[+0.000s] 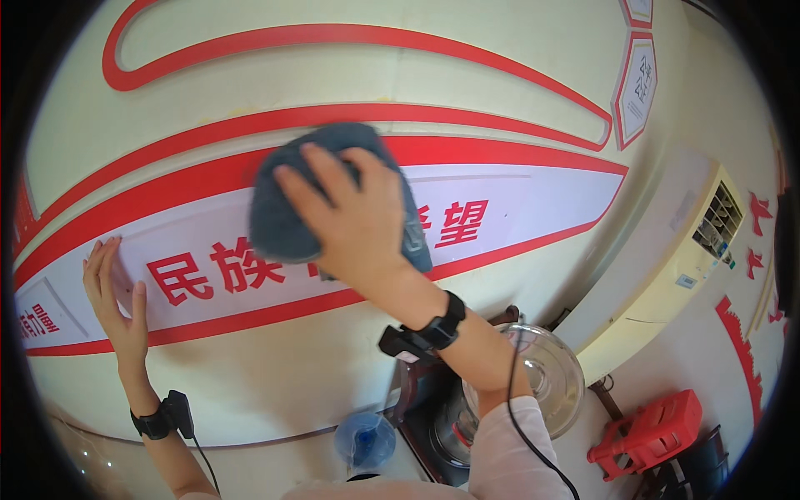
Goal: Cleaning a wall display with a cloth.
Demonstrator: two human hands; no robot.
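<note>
A long white sign [550,193] with a red border and large red characters runs across the pale wall. My right hand [358,212] spreads over a folded grey-blue cloth [279,221] and presses it against the sign's middle, covering some characters and part of the upper red border. Further left, my left hand [115,304] rests on the sign with its fingers stretched upward and nothing in it. Each wrist wears a black strap with a small device and a cable.
Red outlined trim [333,35] curves along the wall above the sign. At right stand a tall cream air conditioner [642,283] and a red plastic stool [658,429]. Below are a blue translucent bucket [364,442] and a pot with a clear lid [557,379].
</note>
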